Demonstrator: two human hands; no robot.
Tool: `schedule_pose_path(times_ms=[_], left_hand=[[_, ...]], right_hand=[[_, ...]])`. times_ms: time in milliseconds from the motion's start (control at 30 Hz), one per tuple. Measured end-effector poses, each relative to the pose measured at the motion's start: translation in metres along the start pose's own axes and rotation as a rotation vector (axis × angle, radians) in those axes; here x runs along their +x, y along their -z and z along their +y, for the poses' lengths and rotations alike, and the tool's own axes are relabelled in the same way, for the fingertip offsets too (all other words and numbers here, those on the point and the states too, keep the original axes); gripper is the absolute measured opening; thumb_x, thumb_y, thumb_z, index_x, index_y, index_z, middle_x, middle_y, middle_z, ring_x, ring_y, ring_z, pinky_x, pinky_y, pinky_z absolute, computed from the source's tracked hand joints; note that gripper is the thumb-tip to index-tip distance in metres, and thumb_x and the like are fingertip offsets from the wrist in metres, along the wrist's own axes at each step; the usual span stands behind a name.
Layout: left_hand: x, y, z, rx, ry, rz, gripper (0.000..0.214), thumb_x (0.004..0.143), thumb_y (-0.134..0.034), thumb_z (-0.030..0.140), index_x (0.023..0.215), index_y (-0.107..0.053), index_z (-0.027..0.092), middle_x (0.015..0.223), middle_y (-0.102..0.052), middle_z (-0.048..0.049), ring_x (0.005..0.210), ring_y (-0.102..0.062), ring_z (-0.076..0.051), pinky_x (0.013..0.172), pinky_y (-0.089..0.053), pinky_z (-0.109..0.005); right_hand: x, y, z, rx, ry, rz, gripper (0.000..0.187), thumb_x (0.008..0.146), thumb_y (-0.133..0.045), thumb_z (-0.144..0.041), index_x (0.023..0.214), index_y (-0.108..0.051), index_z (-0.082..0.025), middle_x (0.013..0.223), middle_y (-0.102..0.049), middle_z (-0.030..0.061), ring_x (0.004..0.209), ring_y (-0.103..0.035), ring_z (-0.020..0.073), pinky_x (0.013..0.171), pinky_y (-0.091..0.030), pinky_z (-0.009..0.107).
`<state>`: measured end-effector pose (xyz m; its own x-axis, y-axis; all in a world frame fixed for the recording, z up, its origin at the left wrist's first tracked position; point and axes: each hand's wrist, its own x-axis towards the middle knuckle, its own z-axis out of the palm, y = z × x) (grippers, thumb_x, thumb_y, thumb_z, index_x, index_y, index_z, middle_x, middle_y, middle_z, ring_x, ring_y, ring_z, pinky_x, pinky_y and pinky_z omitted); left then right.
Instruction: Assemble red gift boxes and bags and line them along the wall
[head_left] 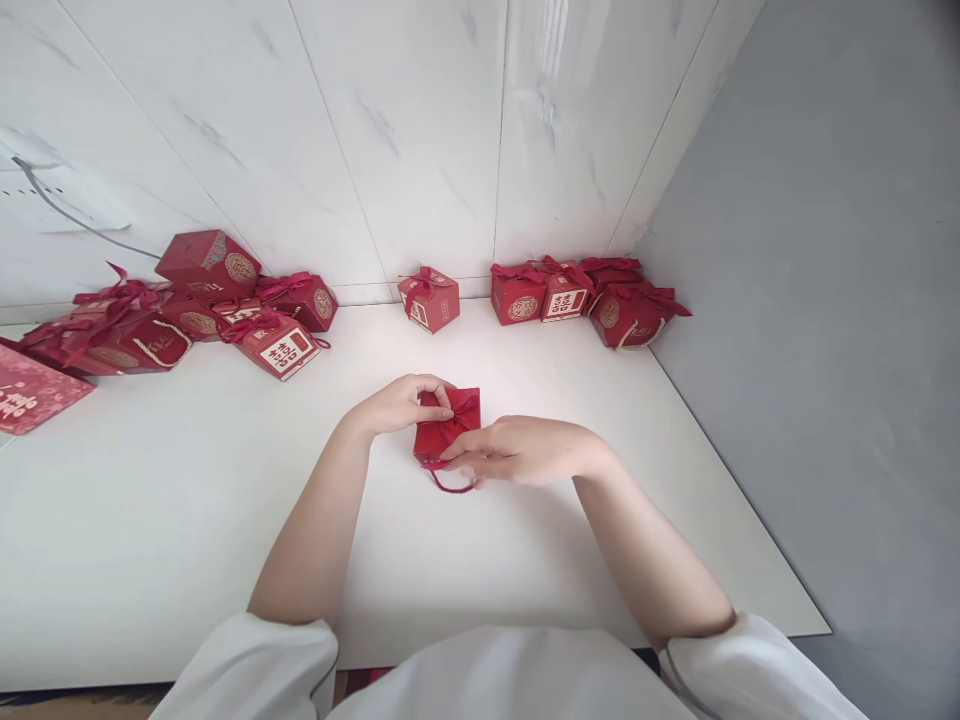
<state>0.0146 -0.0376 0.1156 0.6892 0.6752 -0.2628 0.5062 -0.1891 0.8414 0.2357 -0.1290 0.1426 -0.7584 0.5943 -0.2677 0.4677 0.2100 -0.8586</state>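
A small red gift box [450, 425] with a dark red ribbon stands on the white table [187, 520], near its middle. My left hand [401, 403] curls over the box's top left side, fingers closed on it. My right hand [517, 452] lies across the box's front right, fingers pinched at the ribbon. A loop of red cord [450, 486] hangs from under the box onto the table. Part of the box is hidden behind both hands.
A pile of several red gift boxes [187, 315] lies at the back left by the marble wall. One lone box [428, 299] sits at the back centre. A group of boxes [585, 295] stands at the back right. A grey wall [825, 300] bounds the right.
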Motion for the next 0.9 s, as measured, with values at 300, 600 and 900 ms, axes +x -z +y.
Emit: schedule_pose_path(times_ms=[300,600,900], left_hand=[[0.002,-0.001,-0.004,-0.076,0.051,-0.023,0.03,0.075,-0.07,0.048,0.081,-0.063,0.019,0.111,-0.067,-0.0049,0.095,-0.062,-0.022,0.082,-0.049,-0.034],[0.002,-0.004,-0.002,-0.002,0.056,0.026,0.032,0.073,-0.07,0.05,0.08,-0.066,0.019,0.097,-0.068,-0.0047,0.087,-0.061,-0.021,0.078,-0.048,-0.034],[-0.007,0.008,0.001,0.01,0.081,0.028,0.035,0.079,-0.064,0.052,0.092,-0.073,0.02,0.114,-0.067,-0.0081,0.1,-0.061,-0.024,0.089,-0.048,-0.038]], right_hand=[[-0.018,0.018,0.012,0.045,-0.15,0.153,0.035,0.096,-0.045,-0.043,0.077,-0.063,-0.021,0.09,-0.073,0.0022,0.085,-0.071,0.0205,0.071,-0.044,0.029],[-0.019,0.02,0.017,0.102,-0.282,0.254,0.045,0.092,-0.049,-0.055,0.082,-0.071,-0.018,0.09,-0.075,0.0092,0.085,-0.071,0.024,0.076,-0.051,0.033],[-0.036,0.03,0.012,-0.006,-0.42,0.32,0.04,0.095,-0.04,-0.054,0.095,-0.063,-0.021,0.066,-0.071,0.002,0.06,-0.068,0.0181,0.069,-0.048,0.03]])
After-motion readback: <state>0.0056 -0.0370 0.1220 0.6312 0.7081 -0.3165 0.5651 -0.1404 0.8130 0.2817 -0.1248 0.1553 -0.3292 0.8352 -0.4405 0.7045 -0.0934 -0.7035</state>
